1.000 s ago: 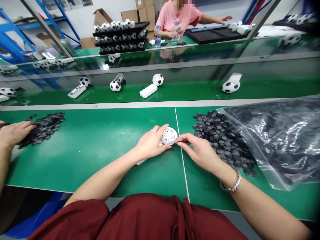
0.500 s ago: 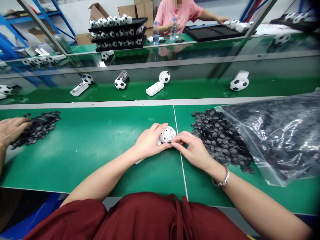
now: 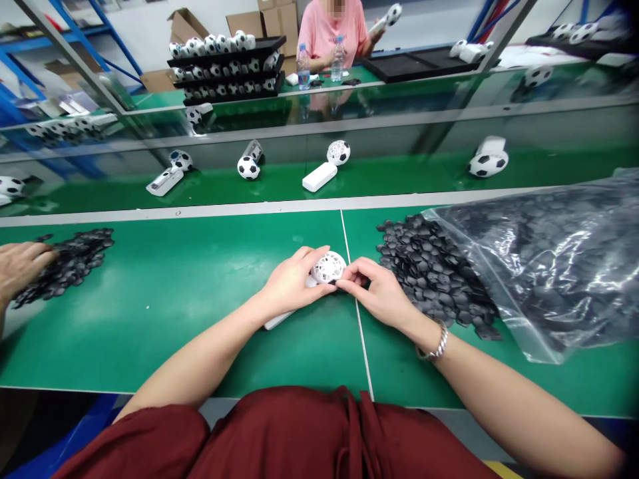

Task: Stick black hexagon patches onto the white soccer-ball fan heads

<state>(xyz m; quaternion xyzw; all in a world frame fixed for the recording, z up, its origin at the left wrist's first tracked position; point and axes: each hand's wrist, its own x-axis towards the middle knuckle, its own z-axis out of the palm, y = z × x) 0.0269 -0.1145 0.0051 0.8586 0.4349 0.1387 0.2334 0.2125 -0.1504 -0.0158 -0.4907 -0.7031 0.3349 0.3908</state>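
A white openwork ball (image 3: pixel 329 267) with a white handle (image 3: pixel 278 320) under it is held low over the green table. My left hand (image 3: pixel 294 279) is wrapped round the ball's left side, thumb along its lower edge. At the ball's right side, my right hand (image 3: pixel 374 289) has thumb and fingers pinched together; a small dark piece shows by the fingertips, too small to make out. Right of that hand lies a pile of black pieces (image 3: pixel 434 273). A large clear bag (image 3: pixel 559 266) full of black pieces rests beside the pile.
Football-patterned items, among them a ball with a white handle (image 3: pixel 319 177), lie on the green belt (image 3: pixel 399 173) ahead. Another person's hand (image 3: pixel 24 266) touches a second black pile (image 3: pixel 80 256) at the left. Across stands a person in pink (image 3: pixel 332 30) by stacked trays (image 3: pixel 229 66).
The person across has lifted a football-patterned item. Items on the belt have shifted slightly right. My hands keep their hold on the ball, and more of its white handle shows.
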